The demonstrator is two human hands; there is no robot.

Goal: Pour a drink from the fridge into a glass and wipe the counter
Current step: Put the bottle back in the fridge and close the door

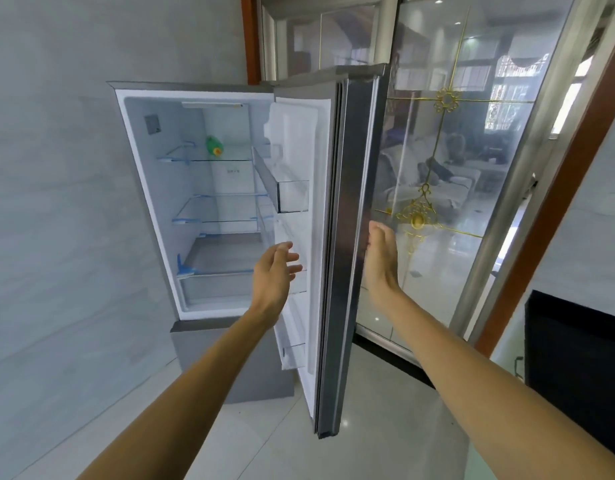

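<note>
The grey fridge [143, 188] stands with its upper door [347, 237] swung wide to the right. A green bottle with an orange cap [214, 145] lies on the top glass shelf [209, 157]; the other shelves look bare. My left hand [276, 271] hovers in front of the lower shelves and the door's inner racks, fingers relaxed and holding nothing. My right hand [380, 251] is at the outer face of the open door, fingers straight, touching or nearly touching it.
A sliding glass door [472, 168] with gold ornament stands right behind the fridge door. A dark counter edge [576, 358] juts in at the right. Grey tiled wall [56, 202] on the left, pale tile floor [368, 427] below. The lower fridge compartment [229, 358] is closed.
</note>
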